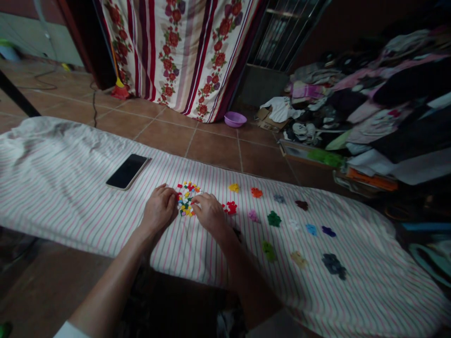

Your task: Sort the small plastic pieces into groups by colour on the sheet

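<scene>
Left hand [160,206] and right hand [210,215] curl around a mixed-colour pile of tiny bits [186,202]; can't tell if either grip pinches. Flat black phone [128,172] lies left.

No text, label, brand, number or sign can be read anywhere, near or far.

The left hand [158,206] and right hand [211,215] hem in the mixed pile [186,207]; its far side is open. Leftward, the phone [128,172] obstructs. Rightward, small heaps [274,219] leave bare lanes; past the dark grey heap [333,265], the bench [384,277] lies open.
</scene>
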A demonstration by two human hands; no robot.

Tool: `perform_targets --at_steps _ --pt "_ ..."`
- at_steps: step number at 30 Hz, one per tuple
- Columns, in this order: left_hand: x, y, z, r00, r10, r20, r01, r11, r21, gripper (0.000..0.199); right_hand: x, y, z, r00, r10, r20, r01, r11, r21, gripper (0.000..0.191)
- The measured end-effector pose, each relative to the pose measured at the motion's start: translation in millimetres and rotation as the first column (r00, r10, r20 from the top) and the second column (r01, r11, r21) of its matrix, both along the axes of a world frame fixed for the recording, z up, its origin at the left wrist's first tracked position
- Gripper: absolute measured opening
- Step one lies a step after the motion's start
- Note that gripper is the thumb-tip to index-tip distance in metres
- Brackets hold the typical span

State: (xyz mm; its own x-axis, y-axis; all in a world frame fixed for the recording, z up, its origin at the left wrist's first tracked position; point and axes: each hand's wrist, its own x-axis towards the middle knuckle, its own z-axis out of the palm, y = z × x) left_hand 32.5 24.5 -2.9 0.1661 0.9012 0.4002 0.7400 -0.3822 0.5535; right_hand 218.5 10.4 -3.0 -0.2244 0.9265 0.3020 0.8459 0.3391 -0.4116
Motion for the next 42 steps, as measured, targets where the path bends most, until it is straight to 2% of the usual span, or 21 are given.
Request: perform_targets --at_steps 5,17,21,30,35,42 --pt "0 -1 3.9 1.000 -0.008 0.000 0.008 1.000 0.004 0.029 -4 0 1.4 1.000 -0.001 0.021 0.001 1.000 0.000 0.008" --pt "0 -2 3.6 1.000 0.018 0.010 -0.018 1.000 -0.012 0.028 2 4 4.6 0.986 0.022 -0.168 -0.018 0.999 0.031 0.014" --pt "-1 -2 3.4 1.000 0.004 0.001 -0.004 1.000 -0.008 0.030 21 8 14.4 0.983 0.001 -0.185 -0.004 1.000 -0.015 0.006" --pt "-1 -2 5.8 0.999 0.014 -0.031 -0.014 1.000 -0.025 0.028 85 5 37.1 0.971 -0.121 -0.205 0.090 0.984 -0.154 0.008" --pt "0 -1 4.2 0.999 0.007 -0.051 -0.009 0.999 -0.043 0.031 105 1 36.4 0.985 -0.100 -0.144 0.079 0.986 -0.146 0.010" --pt "2 1 3.1 0.997 0.016 -0.078 -0.022 0.997 -0.078 0.033 116 -5 24.2 0.996 -0.066 -0.052 0.058 0.988 -0.145 0.015"
